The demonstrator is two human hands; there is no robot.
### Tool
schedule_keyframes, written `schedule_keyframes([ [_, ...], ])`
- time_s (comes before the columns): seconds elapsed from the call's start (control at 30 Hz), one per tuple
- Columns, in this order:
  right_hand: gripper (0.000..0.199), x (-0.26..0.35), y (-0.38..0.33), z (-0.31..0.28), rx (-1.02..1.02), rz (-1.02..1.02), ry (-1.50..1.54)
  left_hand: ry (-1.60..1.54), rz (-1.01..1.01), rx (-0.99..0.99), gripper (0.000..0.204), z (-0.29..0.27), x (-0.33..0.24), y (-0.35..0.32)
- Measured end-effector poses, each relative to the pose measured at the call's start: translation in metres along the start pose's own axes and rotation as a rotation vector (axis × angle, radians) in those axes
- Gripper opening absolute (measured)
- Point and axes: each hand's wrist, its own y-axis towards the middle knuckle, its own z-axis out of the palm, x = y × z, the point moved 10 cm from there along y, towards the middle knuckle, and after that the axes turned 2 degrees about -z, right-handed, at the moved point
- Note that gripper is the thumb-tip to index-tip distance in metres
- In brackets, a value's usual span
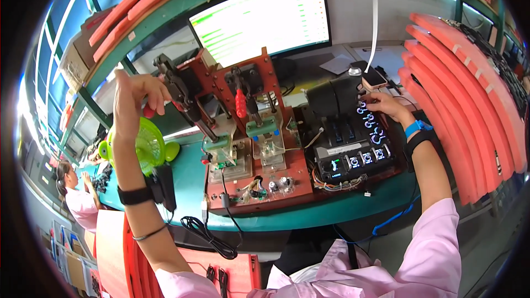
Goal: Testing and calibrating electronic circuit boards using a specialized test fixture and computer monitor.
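Observation:
My left hand (144,92) is raised at the left, its fingers curled round the red handle (148,111) of the left toggle clamp (182,91); most of the handle is hidden. Beneath that clamp's plunger is a green block (217,143) on a clear fixture. The right toggle clamp (248,91), with its red handle hanging down, stands beside it over another green block (263,127). My right hand (386,105) pinches a small knob at the top of a row of lit rings on a black control box (353,157); the fingertips partly cover it.
A lit monitor (265,19) stands behind the red fixture base (265,187). Red foam trays (452,110) are stacked at the right. A green basket (143,143) is at the left, a black cable (207,234) hangs over the front edge, and a phone (374,79) lies behind the box. Another person (80,193) sits far left.

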Motion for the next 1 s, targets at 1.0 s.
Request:
schedule_keyframes([
  [1.0, 0.012, 0.072, 0.006, -0.047, -0.645, -0.080, -0.679, 0.230, -0.635, 0.562, 0.019, 0.064, 0.044, 0.005],
])
